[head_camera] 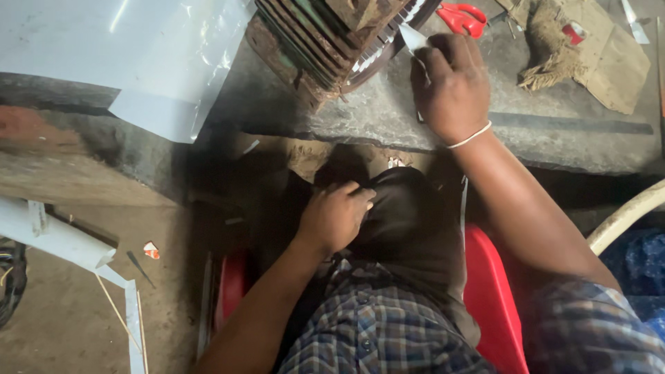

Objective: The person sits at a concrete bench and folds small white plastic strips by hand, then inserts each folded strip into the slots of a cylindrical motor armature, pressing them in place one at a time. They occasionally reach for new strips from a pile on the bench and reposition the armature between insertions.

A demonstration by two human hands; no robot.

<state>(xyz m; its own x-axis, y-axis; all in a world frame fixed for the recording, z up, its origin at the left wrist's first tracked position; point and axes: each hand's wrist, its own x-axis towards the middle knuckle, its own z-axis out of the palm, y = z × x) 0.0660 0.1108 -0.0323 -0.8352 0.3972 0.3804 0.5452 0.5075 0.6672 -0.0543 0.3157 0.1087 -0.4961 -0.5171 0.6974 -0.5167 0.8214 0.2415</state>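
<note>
My right hand [450, 83] is raised over the grey stone bench [540, 135] and pinches a thin strip of white paper [413, 38] beside the open end of a rusty finned motor [332, 34]. The strip's tip points toward the motor's slotted rim. A pale band circles that wrist. My left hand [336, 216] rests with curled fingers on my knee in dark trousers [402, 208], with nothing visible in it. I sit on a red plastic seat [493, 298].
Red-handled scissors [463, 16] lie behind my right hand. A brown rag and cardboard [589, 48] sit at the back right. A large white sheet [138, 62] hangs over the bench at left. White strips and thin sticks [111, 291] litter the dirt floor.
</note>
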